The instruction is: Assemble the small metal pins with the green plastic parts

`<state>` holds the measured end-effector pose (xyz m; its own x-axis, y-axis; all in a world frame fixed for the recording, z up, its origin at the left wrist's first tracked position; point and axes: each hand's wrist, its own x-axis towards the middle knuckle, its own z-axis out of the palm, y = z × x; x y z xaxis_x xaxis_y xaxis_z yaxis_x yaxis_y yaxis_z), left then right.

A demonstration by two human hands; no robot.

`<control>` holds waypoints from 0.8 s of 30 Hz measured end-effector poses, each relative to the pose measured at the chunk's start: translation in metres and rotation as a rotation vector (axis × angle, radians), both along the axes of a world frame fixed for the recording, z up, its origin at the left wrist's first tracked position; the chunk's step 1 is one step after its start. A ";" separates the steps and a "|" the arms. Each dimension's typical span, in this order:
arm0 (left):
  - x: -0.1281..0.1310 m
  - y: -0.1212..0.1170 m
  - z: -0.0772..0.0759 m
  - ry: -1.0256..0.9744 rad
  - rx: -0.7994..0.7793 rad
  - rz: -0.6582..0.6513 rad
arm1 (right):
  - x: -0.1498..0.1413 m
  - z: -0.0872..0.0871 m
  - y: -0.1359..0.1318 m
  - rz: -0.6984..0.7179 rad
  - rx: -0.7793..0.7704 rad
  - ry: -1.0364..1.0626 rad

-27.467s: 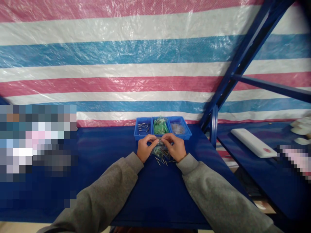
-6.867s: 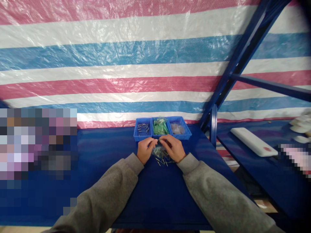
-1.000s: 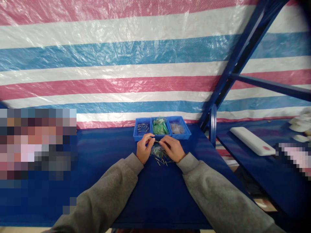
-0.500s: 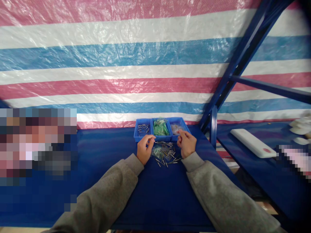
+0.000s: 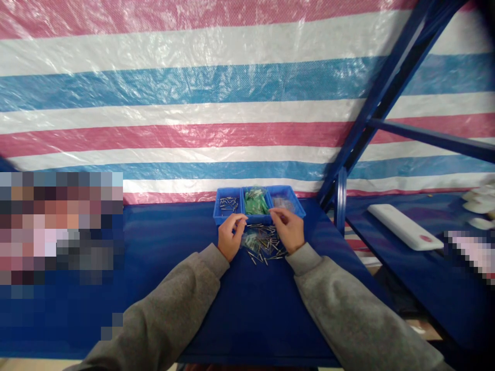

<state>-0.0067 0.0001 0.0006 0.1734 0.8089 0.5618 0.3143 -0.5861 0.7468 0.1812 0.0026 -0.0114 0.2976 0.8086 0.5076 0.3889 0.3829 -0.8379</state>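
Note:
My left hand [image 5: 231, 238] is at the left of a pile of thin metal rods [image 5: 266, 246], thumb and fingertips pinched together. Anything in that pinch is too small to make out. Across the pile, my right hand [image 5: 290, 230] is also in a pinch, its fingertips near the front of the middle blue bin [image 5: 258, 218]; what it holds, if anything, I cannot tell. A clear plastic bag [image 5: 251, 240] lies in the pile. The left bin [image 5: 217, 208] has similar rods in it, the middle one a green bag [image 5: 255, 203], the right one small clear pieces [image 5: 282, 203].
The bins stand at the back of the blue table [image 5: 162, 247], against a striped plastic sheet [image 5: 193, 136]. A blue metal frame [image 5: 365, 123] rises at the right. Beyond it a white box-like object [image 5: 404, 226] lies on another blue table. A blurred-out area covers the left.
My right hand has moved left from in front of the right bin toward the middle one, and its fingers have extended. My left hand has stayed nearly still.

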 end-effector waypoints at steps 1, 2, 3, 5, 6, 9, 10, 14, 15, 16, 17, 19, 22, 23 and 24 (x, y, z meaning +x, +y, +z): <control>0.000 0.000 0.000 -0.007 0.004 0.011 | -0.002 0.000 -0.001 0.042 0.015 -0.155; 0.000 0.000 0.000 -0.013 0.010 0.023 | -0.004 -0.001 -0.003 0.091 0.025 -0.287; 0.000 0.000 0.000 -0.017 0.014 0.038 | -0.006 -0.002 -0.003 0.136 0.027 -0.386; 0.001 0.000 0.001 -0.009 0.018 0.076 | -0.012 -0.006 -0.004 0.185 0.004 -0.514; 0.001 0.001 0.000 0.006 0.016 0.094 | -0.014 -0.008 -0.004 0.176 -0.004 -0.553; 0.001 0.002 -0.001 0.072 0.013 0.140 | -0.017 -0.012 -0.004 0.131 0.012 -0.622; 0.000 0.003 -0.002 0.094 0.014 0.148 | -0.016 -0.012 -0.004 0.109 0.031 -0.632; 0.000 0.004 -0.004 0.138 0.022 0.164 | -0.002 -0.006 0.000 -0.086 0.148 -0.623; 0.000 0.004 -0.005 0.140 0.023 0.163 | 0.004 -0.003 0.004 -0.159 0.166 -0.609; 0.000 0.003 -0.005 0.140 0.023 0.160 | 0.011 0.000 0.009 -0.225 0.174 -0.595; 0.001 0.003 -0.005 0.139 0.024 0.157 | 0.018 0.004 0.016 -0.252 0.159 -0.613; 0.001 0.003 -0.005 0.134 0.024 0.153 | 0.030 0.012 0.034 -0.277 0.059 -0.710; 0.002 0.002 -0.004 0.141 0.021 0.156 | 0.040 0.020 0.064 -0.162 -0.314 -0.943; 0.002 0.002 -0.004 0.145 0.016 0.155 | 0.041 0.021 0.073 -0.110 -0.446 -1.004; 0.002 0.002 -0.003 0.149 0.010 0.150 | 0.041 0.022 0.079 -0.090 -0.484 -1.020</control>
<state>-0.0048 0.0023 -0.0028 0.1337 0.8266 0.5467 0.5053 -0.5314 0.6799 0.2223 0.0821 0.0106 -0.0086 0.9825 0.1861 0.9852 0.0401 -0.1664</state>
